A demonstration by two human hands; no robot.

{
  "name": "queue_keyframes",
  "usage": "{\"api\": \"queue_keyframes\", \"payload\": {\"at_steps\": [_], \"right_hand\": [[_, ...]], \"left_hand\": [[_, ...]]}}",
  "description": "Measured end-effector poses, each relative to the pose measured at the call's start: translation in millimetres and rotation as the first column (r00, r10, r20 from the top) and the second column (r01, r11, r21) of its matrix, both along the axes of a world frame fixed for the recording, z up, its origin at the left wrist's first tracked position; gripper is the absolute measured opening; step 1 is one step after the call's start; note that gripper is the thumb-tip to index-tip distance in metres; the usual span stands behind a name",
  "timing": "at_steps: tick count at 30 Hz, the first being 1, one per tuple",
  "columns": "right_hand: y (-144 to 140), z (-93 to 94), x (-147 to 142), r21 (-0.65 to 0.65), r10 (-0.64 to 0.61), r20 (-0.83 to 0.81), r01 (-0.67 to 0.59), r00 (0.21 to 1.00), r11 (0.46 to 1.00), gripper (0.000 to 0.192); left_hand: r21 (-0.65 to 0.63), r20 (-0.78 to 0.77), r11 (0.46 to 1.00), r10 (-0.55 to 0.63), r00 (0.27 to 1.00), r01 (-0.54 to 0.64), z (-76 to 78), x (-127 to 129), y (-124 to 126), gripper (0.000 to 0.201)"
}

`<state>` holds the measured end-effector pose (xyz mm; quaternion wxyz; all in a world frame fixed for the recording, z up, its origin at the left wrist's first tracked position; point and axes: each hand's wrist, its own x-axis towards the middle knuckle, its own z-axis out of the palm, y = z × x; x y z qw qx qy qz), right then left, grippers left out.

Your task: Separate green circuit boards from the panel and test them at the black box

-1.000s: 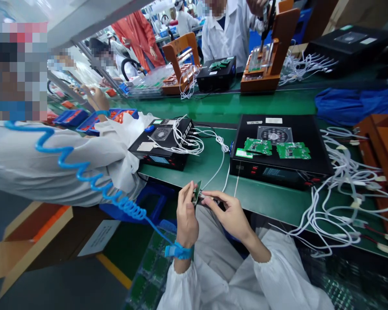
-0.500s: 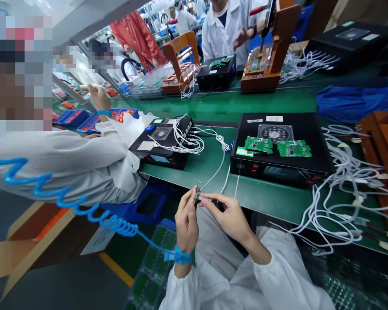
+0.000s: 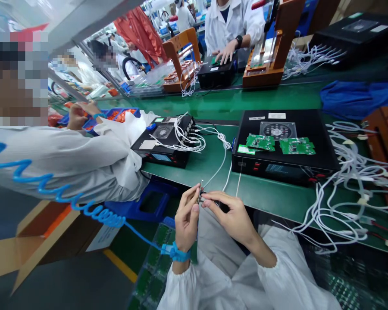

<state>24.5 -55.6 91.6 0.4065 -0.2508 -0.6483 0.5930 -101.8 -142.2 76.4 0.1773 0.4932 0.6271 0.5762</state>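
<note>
My left hand, with a blue wrist strap, grips a thin circuit board seen nearly edge-on. My right hand meets it from the other side, thumb and fingers pinched on a small cable plug against the board's face; the fingertips hide most of the plug. A white cable runs from between the hands up onto the green bench. Two green circuit boards lie on the black test box ahead to the right.
A second black box with white cables stands left of centre. Tangled white cables hang over the bench edge at right. A coiled blue cord stretches across the left. Trays of boards sit low beside my lap. A co-worker sits at left.
My hands stay together at the board with only a slight shift. Across the bench, a co-worker's hand has come down onto the boards on a black box. The left co-worker's hands have come together.
</note>
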Motion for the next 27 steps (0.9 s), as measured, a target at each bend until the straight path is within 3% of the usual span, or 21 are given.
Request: {"api": "queue_keyframes", "payload": {"at_steps": [13,20,27], "right_hand": [[10,-3.1,5,-0.039,0.137,0.029,-0.136,0.990,0.990,0.020],[10,-6.3,5,-0.039,0.109,0.013,-0.109,0.994,0.993,0.019],[13,-1.6,4,-0.085,0.150,0.027,-0.147,0.988,0.985,0.023]], "left_hand": [[-0.064,0.099,0.992,-0.101,0.990,0.107,12.1,-12,-2,0.035],[-0.092,0.081,0.986,-0.128,0.988,0.135,17.1,-9,-1,0.035],[-0.104,0.116,0.991,-0.070,0.991,0.082,16.9,-8,1,0.036]]}}
